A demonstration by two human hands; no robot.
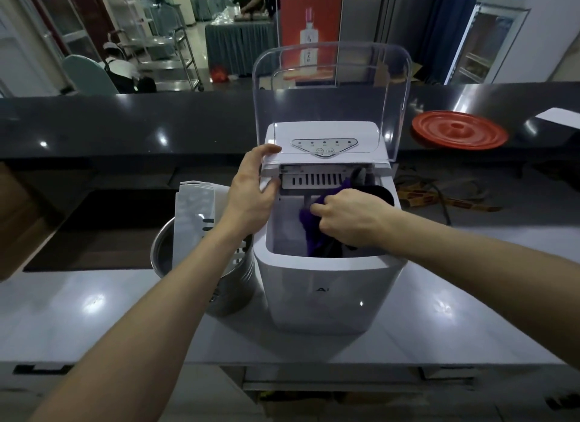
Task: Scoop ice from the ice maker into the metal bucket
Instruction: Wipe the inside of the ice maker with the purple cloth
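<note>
While the left hand grips the top left corner of a white, boxy plastic ice maker, with fingers curled over the control panel's edge and the thumb below it, the right hand reaches down into the machine's open bin. That hand is bunched in a fist around a dark purple cloth, which is pressed against the bin's inner wall. The ice maker's clear plastic lid stands raised upright behind the opening. The machine sits near the middle of a pale grey glossy worktop. A round shiny metal bucket stands touching its left side. A white slotted plastic basket stands on end inside the bucket. Beyond, toward the right end of a dark polished counter, lies a flat round red lid.
</note>
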